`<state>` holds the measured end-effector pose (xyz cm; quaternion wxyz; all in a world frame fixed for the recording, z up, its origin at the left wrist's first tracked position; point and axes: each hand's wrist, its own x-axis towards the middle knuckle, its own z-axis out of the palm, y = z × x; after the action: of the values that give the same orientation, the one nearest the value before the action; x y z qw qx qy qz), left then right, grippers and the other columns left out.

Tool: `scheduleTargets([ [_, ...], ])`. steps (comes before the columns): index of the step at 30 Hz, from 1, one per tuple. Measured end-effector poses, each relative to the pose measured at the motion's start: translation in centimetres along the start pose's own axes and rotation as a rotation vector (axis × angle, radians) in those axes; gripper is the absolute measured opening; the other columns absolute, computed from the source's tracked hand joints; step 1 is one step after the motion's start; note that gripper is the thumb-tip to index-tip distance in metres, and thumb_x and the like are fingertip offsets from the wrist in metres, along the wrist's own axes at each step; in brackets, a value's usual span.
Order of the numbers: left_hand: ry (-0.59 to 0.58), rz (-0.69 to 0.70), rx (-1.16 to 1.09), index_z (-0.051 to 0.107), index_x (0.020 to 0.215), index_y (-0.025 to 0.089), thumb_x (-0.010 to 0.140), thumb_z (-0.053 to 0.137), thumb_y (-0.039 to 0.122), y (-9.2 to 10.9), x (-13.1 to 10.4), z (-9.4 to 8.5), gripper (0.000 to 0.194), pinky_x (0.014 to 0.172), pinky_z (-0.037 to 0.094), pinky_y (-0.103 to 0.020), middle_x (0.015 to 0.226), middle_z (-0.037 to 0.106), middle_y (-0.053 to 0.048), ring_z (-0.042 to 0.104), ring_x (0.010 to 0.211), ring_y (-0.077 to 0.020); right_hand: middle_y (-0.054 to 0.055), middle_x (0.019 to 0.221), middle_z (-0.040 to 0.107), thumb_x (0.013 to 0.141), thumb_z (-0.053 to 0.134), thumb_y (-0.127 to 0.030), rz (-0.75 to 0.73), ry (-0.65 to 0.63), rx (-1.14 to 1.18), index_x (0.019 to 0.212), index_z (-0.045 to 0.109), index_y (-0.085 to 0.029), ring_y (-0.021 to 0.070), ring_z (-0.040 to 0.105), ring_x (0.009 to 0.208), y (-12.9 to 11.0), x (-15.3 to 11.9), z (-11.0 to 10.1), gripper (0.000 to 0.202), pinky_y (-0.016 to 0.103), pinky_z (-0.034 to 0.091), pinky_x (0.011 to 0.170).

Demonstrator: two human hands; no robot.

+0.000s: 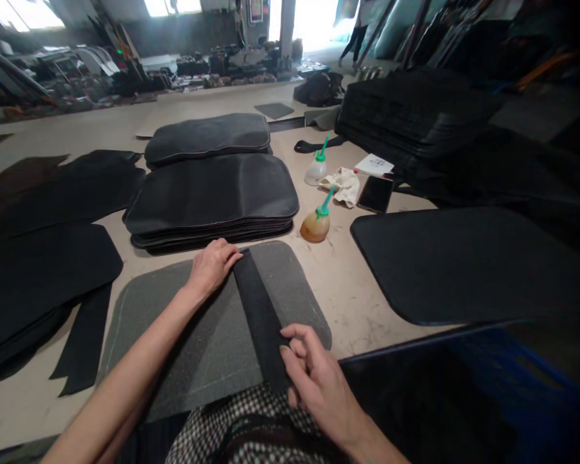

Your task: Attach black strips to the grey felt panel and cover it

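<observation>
Left hand (212, 263) lies flat, fingers (229, 252) stretched out and nearly together, pressing the far end of a black strip (258, 309) down near the grey mat's far edge. Right hand (314, 374) has its fingers (290, 345) curled, thumb and forefinger pinching the strip's near end at the mat's near edge. The strip is narrow, straight-sided, matte black — it runs slightly slantwise across the middle of the grey mat (193, 335).

The grey mat is felt-like, grainy, with rounded corners, and lies flat on the tan bench (348, 283) right in front of the person. Just behind it sits a stack of dark mats (212, 196), smooth-faced, the same rounded shape, with a second pile (207, 136) behind that. Right of the stack stand two squeeze bottles with green nozzles — an amber one (316, 224) near the grey mat's far right corner, a clear one (315, 170) further back, a crumpled cloth (343, 185) and a dark phone (376, 193) beside them. A large black panel (464, 264) lies to the right, bare bench between it and the grey mat. Black cut pieces (43, 270) lie to the left, close to the mat's left edge.
</observation>
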<state>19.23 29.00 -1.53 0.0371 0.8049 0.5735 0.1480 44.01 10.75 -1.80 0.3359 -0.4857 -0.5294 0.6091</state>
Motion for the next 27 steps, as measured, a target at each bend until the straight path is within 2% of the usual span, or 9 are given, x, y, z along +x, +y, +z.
scheduleTargets([
  [5,-0.025,0.009,-0.03,0.075,0.1,0.021,0.102,0.056,0.039,0.1,1.6,0.1,0.026,0.081,0.047,-0.031,0.099,0.069,-0.008,0.064,0.097,-0.0218,-0.011,0.067,0.042,0.109,0.043,-0.047,-0.034,-0.012,-0.034,0.117,0.046,-0.024,0.0097,0.058,0.043,-0.2,0.5,0.0,0.025,0.018,0.041,0.043],
  [11,-0.048,0.049,0.017,0.074,0.099,0.02,0.102,0.057,0.038,0.0,2.4,0.6,0.025,0.08,0.046,-0.031,0.099,0.069,-0.008,0.063,0.097,-0.0225,-0.012,0.061,0.043,0.109,0.043,-0.043,-0.061,-0.034,-0.063,0.114,0.046,-0.023,0.0094,0.054,0.04,-0.4,0.8,0.2,0.021,0.018,0.041,0.042],
  [15,-0.045,0.079,0.034,0.072,0.099,0.02,0.102,0.057,0.037,-0.1,2.5,0.8,0.023,0.08,0.046,-0.031,0.098,0.068,-0.008,0.062,0.097,-0.022,-0.012,0.059,0.042,0.108,0.043,-0.039,-0.088,-0.032,-0.106,0.112,0.047,-0.022,0.0096,0.051,0.04,-0.2,0.9,0.2,0.018,0.02,0.038,0.043],
  [20,0.008,0.113,0.107,0.068,0.113,0.02,0.102,0.056,0.032,0.7,2.1,0.7,0.02,0.079,0.044,-0.033,0.108,0.066,-0.009,0.058,0.103,-0.024,-0.011,0.061,0.038,0.106,0.046,-0.034,-0.142,-0.004,-0.216,0.108,0.05,-0.022,0.0095,0.047,0.044,0.0,1.0,-0.1,0.013,0.023,0.034,0.048],
  [24,-0.057,0.183,0.269,0.071,0.111,0.021,0.106,0.043,0.026,1.7,1.5,0.7,0.029,0.081,0.044,-0.037,0.108,0.066,-0.01,0.055,0.108,-0.0279,-0.009,0.061,0.041,0.103,0.051,-0.03,-0.172,-0.006,-0.331,0.107,0.052,-0.022,0.0111,0.045,0.05,-0.1,1.0,-0.3,0.01,0.024,0.033,0.054],
  [27,-0.093,0.157,0.308,0.071,0.112,0.02,0.107,0.038,0.028,2.5,0.9,0.4,0.034,0.081,0.044,-0.037,0.107,0.067,-0.01,0.055,0.109,-0.0283,-0.009,0.062,0.045,0.102,0.053,-0.029,-0.179,-0.026,-0.375,0.107,0.052,-0.022,0.0115,0.046,0.053,0.1,1.0,-0.3,0.009,0.025,0.034,0.057],
])
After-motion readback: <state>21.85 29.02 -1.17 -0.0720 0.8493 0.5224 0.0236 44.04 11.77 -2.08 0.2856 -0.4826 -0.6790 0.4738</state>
